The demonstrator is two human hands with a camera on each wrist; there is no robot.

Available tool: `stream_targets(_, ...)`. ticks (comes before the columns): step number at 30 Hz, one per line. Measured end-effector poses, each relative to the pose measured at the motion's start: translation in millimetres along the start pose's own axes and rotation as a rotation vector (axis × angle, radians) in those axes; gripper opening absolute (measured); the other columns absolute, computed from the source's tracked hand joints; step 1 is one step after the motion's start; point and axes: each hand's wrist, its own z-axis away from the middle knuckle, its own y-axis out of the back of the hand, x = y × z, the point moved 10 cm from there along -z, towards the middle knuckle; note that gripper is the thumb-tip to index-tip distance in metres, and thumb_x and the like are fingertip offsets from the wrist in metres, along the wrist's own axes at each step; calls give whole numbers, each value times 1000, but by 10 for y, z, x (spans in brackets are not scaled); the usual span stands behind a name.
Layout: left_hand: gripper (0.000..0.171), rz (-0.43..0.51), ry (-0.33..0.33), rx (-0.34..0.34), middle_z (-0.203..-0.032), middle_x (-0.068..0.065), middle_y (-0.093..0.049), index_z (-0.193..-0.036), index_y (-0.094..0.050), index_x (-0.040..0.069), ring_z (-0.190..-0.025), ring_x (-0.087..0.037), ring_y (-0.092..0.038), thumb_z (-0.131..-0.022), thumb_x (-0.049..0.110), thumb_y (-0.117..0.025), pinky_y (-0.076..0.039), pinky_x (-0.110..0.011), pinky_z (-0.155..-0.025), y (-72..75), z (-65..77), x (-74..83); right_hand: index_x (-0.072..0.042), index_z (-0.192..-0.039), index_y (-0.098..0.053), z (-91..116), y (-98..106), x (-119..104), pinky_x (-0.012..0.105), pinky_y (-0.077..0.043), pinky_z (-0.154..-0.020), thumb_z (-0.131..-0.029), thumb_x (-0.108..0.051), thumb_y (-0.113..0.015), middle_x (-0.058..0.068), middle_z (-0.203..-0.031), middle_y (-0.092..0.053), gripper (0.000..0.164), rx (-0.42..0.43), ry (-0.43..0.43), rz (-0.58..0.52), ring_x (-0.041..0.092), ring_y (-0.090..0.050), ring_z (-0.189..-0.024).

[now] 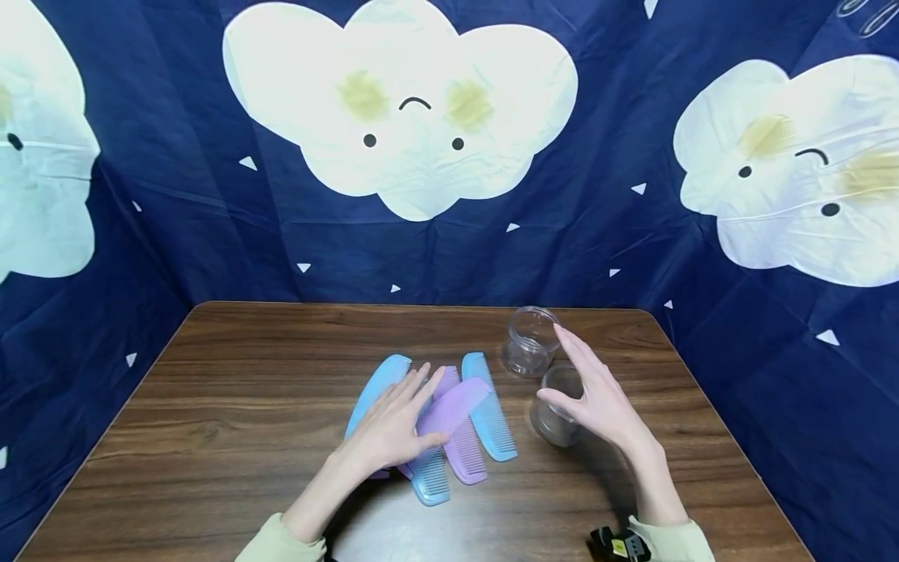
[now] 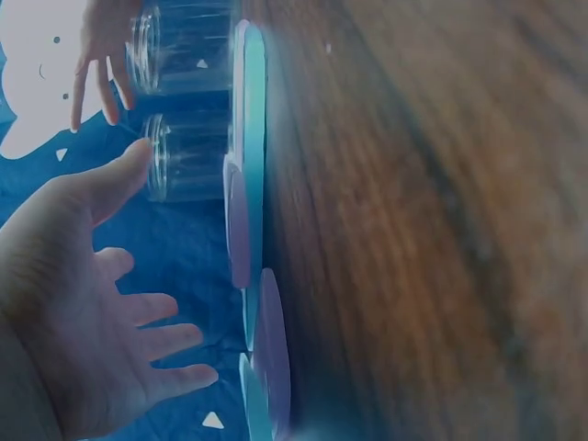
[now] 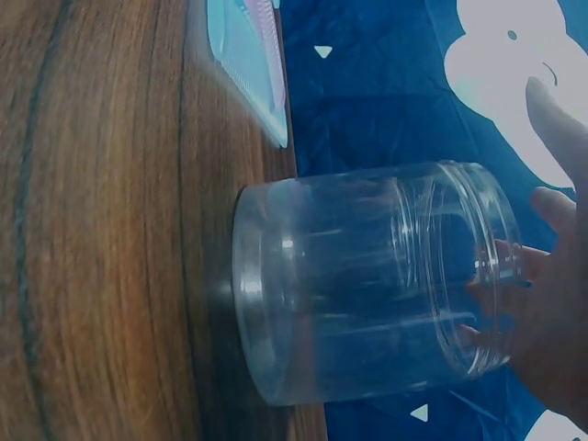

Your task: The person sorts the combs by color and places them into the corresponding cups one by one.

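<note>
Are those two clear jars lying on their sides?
No, in the head view the near jar and the far jar both stand upright on the wooden table, open ends up.

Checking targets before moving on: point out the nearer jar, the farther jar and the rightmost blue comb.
Nearer jar [image 1: 552, 427], head view: clear front wall.
Farther jar [image 1: 525, 356], head view: front wall below the rim.
Rightmost blue comb [image 1: 488, 410], head view: middle of its length.

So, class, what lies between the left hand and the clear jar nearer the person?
In the head view, two overlapping purple combs lie there, then the rightmost blue comb, then a strip of bare tabletop before the nearer jar.
</note>
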Motion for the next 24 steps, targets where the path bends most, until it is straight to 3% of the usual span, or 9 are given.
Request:
stream_targets(6, 96, 8, -3, -25, -169, -16, -30, -164, -26, 23, -157, -41, -26, -88, 48, -78, -22, -60, -127, -72, -1, 15, -39, -164, -19, 47, -25, 97, 65, -34, -117, -85, -51, -81, 6, -171, -27, 101, -39, -47, 0, 34, -30, -156)
stream_targets(13, 98, 29, -3, -25, -159, -20, -44, -163, -31, 21, -151, -43, -37, -83, 42, -84, -27, -65, -123, -85, 14, 21, -37, -164, -18, 80, -30, 154, 67, -33, -117, -84, -56, -79, 8, -171, -26, 103, -94, -78, -3, 36, -28, -157)
stream_targets(24, 90, -6, -4, -60, -152, -18, -52, -156, -46, 19, -145, -42, -44, -79, 40, -88, -28, -63, -123, -140, 13, 32, -33, -165, -20, 150, 8, 272, 70, -35, -114, -80, -59, -81, 11, -169, -30, 108, -170, -129, 14, 41, -33, -154)
